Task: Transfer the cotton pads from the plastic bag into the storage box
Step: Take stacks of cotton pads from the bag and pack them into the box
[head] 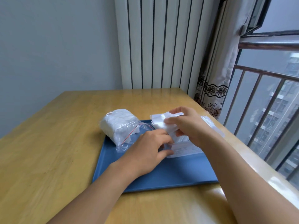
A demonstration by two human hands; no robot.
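We find a stack of cotton pads [163, 122] held above the storage box [186, 148], which stands on the blue tray [169, 173] near its right side. The right hand [187, 125] grasps this stack, thumb on the near face and fingers curled over the far side; the pads fan unevenly at their left end. The left hand [150, 149] lies against the box's left edge, thumb and fingers curled about it — apparently steadying it, though the exact contact is partly hidden. The plastic bag [120, 128], mouth open toward the box, lies on the tray's left part and holds a large share of the pads.

In our judgement the step in hand is seating the stack into the box. To do it well, we would square the fanned edges first, keep the stack aligned with the opening, and lower it straight — the left hand bracing the box so that it does not tip. The wooden table [48, 143] bears the tray; a radiator [158, 42] and a window [267, 94] stand beyond.
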